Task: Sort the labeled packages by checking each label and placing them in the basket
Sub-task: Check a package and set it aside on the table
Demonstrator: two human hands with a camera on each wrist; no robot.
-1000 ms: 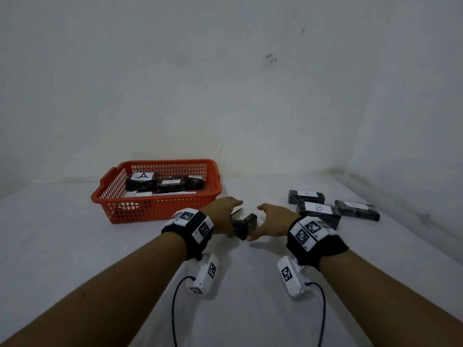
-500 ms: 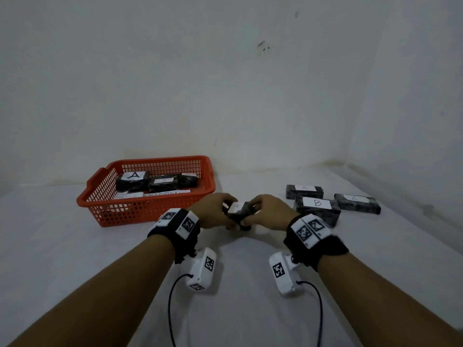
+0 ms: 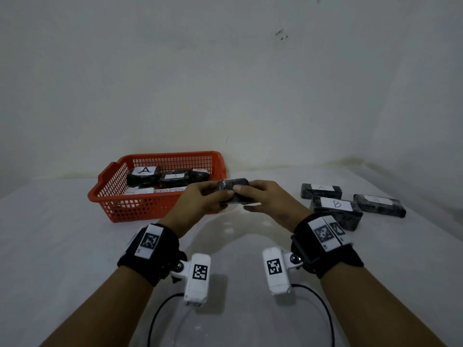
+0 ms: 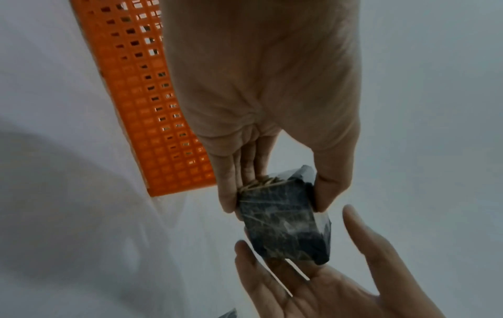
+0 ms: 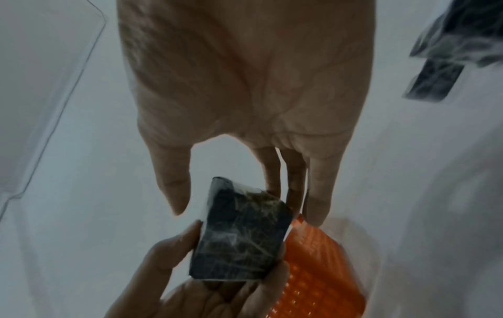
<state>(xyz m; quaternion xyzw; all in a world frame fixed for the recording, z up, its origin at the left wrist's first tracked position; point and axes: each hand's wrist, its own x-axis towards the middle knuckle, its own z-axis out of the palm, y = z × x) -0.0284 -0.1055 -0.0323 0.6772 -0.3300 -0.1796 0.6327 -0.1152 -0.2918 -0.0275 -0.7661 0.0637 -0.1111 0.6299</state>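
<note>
I hold a dark plastic-wrapped package (image 3: 234,184) in the air in front of the right corner of the orange basket (image 3: 165,155). My left hand (image 3: 225,196) pinches one end of it between thumb and fingers (image 4: 228,200). My right hand (image 3: 241,199) sits at the other end with straight, spread fingers, its thumb (image 5: 174,193) a little off the wrap. No label shows on the package (image 4: 286,228) in either wrist view. The basket holds several dark packages, two of them labelled A (image 3: 144,175).
Three more dark packages lie on the white table at the right: one labelled A (image 3: 321,191), one labelled B (image 3: 337,209), and one with an unreadable label (image 3: 379,205). White walls close off the back and the right side. The basket's wall (image 4: 163,107) stands just left of my hands.
Both hands have lifted the package off the table and turned it lengthwise between them. My right hand's hold has loosened to straight fingers.
</note>
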